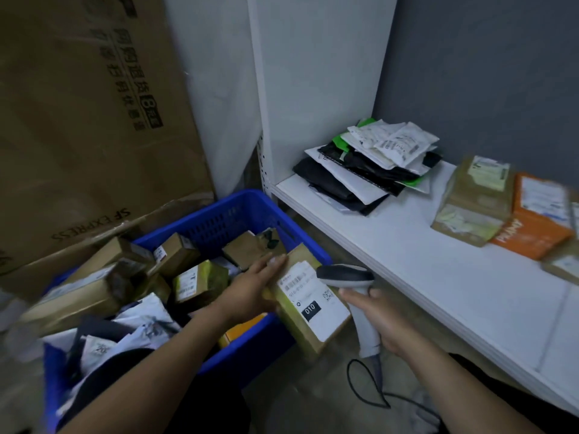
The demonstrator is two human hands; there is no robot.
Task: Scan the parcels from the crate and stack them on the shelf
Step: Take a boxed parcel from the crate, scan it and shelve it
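My left hand (250,289) grips a brown cardboard parcel (310,317) at its left side, holding it over the right rim of the blue crate (247,205). The parcel's white label with a barcode and "010" faces up. My right hand (376,317) holds a grey barcode scanner (347,277) by its handle, its head just above the label's right edge. The crate holds several more boxes and bags. On the white shelf (407,245) lie a pile of flat mailer bags (369,164) and some boxes, one orange (532,220).
A large brown carton (87,120) leans against the wall behind the crate. The scanner's black cable (366,386) loops on the floor below my right hand. The shelf's white upright (260,120) stands just behind the crate.
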